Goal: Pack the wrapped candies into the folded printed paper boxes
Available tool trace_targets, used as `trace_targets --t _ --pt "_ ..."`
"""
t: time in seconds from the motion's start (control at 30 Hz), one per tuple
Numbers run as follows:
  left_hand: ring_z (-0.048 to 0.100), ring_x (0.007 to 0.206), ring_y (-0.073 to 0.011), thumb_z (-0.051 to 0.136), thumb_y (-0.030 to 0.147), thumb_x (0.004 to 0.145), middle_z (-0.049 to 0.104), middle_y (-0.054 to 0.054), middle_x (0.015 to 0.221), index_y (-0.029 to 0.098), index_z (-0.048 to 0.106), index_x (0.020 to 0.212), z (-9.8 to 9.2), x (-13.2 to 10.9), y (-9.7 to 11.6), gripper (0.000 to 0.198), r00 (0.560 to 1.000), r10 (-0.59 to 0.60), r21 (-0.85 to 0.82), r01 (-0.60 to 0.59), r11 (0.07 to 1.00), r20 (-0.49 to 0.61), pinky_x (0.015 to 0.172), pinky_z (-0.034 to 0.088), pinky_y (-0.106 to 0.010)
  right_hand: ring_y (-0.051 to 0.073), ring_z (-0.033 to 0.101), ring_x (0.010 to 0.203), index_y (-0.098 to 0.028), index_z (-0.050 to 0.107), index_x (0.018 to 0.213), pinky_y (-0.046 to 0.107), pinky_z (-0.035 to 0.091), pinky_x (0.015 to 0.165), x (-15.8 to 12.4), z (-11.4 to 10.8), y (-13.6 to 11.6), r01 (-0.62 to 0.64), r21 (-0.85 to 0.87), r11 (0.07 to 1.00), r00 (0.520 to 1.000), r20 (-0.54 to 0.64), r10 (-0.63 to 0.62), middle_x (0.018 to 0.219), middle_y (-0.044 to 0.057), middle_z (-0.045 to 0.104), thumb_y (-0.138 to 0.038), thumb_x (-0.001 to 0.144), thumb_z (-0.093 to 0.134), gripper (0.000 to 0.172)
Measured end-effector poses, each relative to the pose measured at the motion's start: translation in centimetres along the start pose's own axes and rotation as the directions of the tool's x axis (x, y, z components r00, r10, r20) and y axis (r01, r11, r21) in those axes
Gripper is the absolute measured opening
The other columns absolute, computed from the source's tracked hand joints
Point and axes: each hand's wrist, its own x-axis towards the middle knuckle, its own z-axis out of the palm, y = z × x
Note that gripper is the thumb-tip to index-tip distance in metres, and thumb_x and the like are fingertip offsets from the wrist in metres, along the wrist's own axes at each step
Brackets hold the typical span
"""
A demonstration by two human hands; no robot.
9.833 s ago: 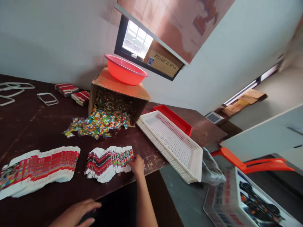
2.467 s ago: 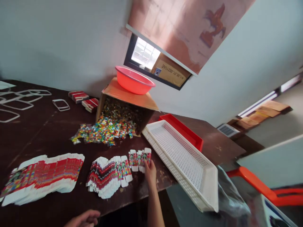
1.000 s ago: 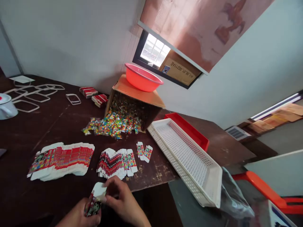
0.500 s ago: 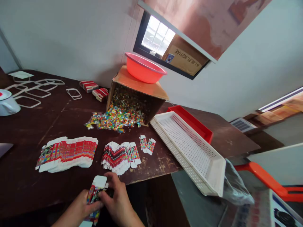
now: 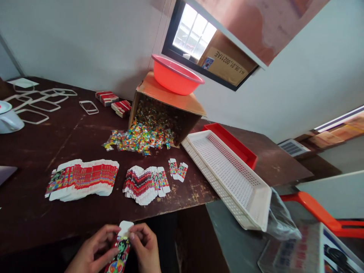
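Both of my hands hold one flat printed carton blank (image 5: 121, 250) low at the near table edge. My left hand (image 5: 95, 252) grips its left side with curled fingers. My right hand (image 5: 145, 246) pinches its white top flap. On the dark table lie a fanned row of the same blanks (image 5: 146, 182), two loose blanks (image 5: 178, 169) to its right, and a longer red-and-white fanned row (image 5: 83, 179) to the left. Farther back, a tipped cardboard box (image 5: 167, 110) spills bright wrapped candies (image 5: 139, 138).
A pink basin (image 5: 176, 77) sits on the box. A white perforated tray (image 5: 227, 176) overhangs the table's right edge, with a red tray (image 5: 234, 144) behind it. Small red boxes (image 5: 113, 102) and white frames (image 5: 42, 104) lie at the back left. An orange chair (image 5: 318, 210) stands to the right.
My right hand spread blanks out of the small fanned row, then drew one toward me. Both hands now hold it lower and nearer, with the top flap pinched.
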Motion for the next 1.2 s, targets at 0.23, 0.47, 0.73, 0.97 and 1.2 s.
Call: trace_targets --t 0.23,0.47,0.73,0.97,1.2 --pt "0.065 0.08 -0.0223 0.069 0.06 0.072 0.071 -0.002 0.081 0.022 0.068 0.089 -0.1 -1.1 -0.8 0.041 0.998 0.004 0.019 -0.003 1.0 -0.058 0.074 0.053 -0.026 0.015 0.052 0.061 -0.02 0.059 0.076 0.026 0.042 0.06 -1.6 0.2 3.5 0.075 -0.065 0.995 0.992 -0.098 -0.081 0.067 0.001 0.06 -0.061 0.068 0.073 0.044" --pt "0.063 0.078 -0.0222 0.076 0.054 0.066 0.071 -0.001 0.075 0.023 0.071 0.083 -0.5 -1.4 -0.4 0.036 0.978 -0.135 -0.158 0.11 0.981 -0.16 0.074 0.05 -0.025 0.014 0.053 0.065 -0.018 0.067 0.08 0.025 0.043 0.065 -2.0 -0.1 0.2 0.009 -0.296 0.955 0.994 0.11 0.024 0.07 0.0 0.061 -0.048 0.079 0.067 0.03" --pt "0.067 0.063 -0.026 0.079 0.048 0.063 0.069 -0.009 0.059 0.012 0.069 0.07 1.3 -0.9 -3.1 0.038 0.806 -0.464 -0.668 0.575 0.472 0.367 0.064 0.052 -0.032 0.013 0.055 0.076 -0.017 0.063 0.071 0.023 0.042 0.068 -0.2 0.4 -2.7 0.239 -0.467 0.852 0.957 0.263 -0.124 0.081 0.002 0.058 -0.023 0.08 0.063 0.01" --pt "0.069 0.068 -0.0261 0.079 0.058 0.061 0.074 -0.012 0.069 0.012 0.071 0.077 0.9 -0.8 -3.4 0.05 0.836 -0.4 -0.664 0.543 0.513 0.375 0.066 0.051 -0.032 0.012 0.055 0.062 -0.017 0.074 0.066 0.023 0.039 0.058 1.2 1.3 -2.4 0.116 -0.497 0.86 0.965 0.261 0.021 0.064 0.002 0.061 -0.044 0.087 0.06 0.037" --pt "0.068 0.095 -0.0339 0.083 0.051 0.056 0.075 -0.016 0.104 0.013 0.073 0.093 -0.4 -0.7 -2.9 0.054 0.794 -0.319 -0.598 0.602 0.528 0.518 0.069 0.053 -0.038 0.012 0.057 0.057 -0.019 0.079 0.079 0.021 0.042 0.053 2.4 0.7 -3.2 0.067 -0.536 0.841 0.93 0.34 0.143 0.066 0.001 0.068 -0.049 0.078 0.071 0.03"
